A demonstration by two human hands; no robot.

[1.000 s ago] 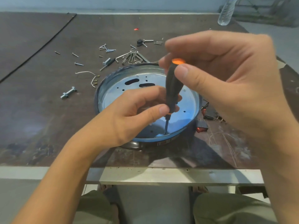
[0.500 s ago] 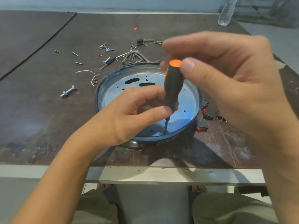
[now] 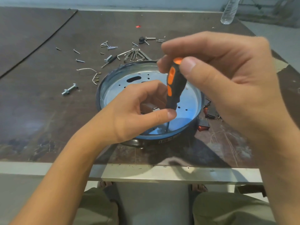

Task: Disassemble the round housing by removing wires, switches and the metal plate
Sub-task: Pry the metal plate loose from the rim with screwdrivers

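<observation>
Gripping a screwdriver in the right hand, tip pressing into the round housing. Pinching its lower shaft with the left hand.

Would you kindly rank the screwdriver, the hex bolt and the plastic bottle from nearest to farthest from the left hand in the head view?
1. Screwdriver: touching the left hand at its thumb, inside the round housing.
2. Hex bolt: on the table, off to the hand's left.
3. Plastic bottle: far right corner of the table.
</observation>
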